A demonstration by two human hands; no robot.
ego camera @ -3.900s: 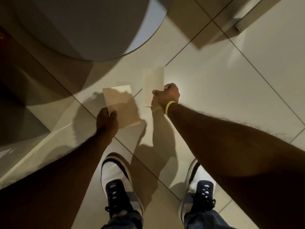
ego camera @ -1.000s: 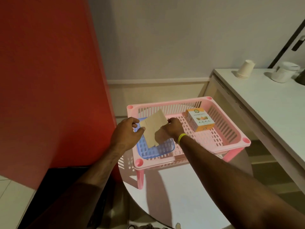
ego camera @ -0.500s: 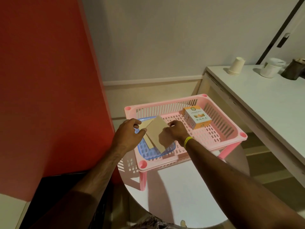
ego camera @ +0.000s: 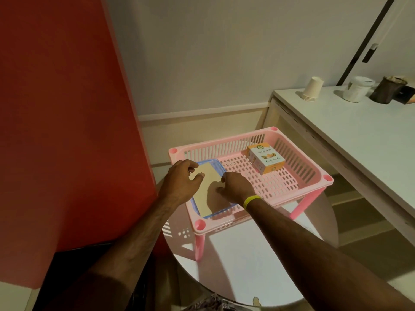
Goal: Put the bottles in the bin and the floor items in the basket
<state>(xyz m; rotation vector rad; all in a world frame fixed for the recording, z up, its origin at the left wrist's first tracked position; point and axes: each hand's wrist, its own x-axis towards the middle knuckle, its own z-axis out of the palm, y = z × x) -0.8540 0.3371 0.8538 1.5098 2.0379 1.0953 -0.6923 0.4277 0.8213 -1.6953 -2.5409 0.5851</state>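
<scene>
A pink slatted basket (ego camera: 224, 142) stands on short legs on a round white table (ego camera: 247, 254). A blue tray (ego camera: 219, 164) sits in its left half. Tan paper cards (ego camera: 205, 198) lie flat in that tray. My left hand (ego camera: 179, 185) hovers at the cards' upper left with its fingers spread and its thumb tip on the paper. My right hand (ego camera: 234, 190), with a yellow wristband, is just right of the cards, fingers loosely curled above them and casting a shadow on the paper. An orange and white box (ego camera: 266, 160) lies in the basket's far right corner. No bottles or bin are in view.
A red wall panel (ego camera: 56, 108) rises close on the left. A white counter (ego camera: 359, 131) runs along the right, with stacked paper cups (ego camera: 312, 88), a white container (ego camera: 358, 88) and a dark pot (ego camera: 388, 89) at its far end. A dark object sits low on the left.
The cards came up from the floor in both hands and over the basket. They were tilted in my fingers half a second ago and now lie flat in the blue tray, with my fingers loosened.
</scene>
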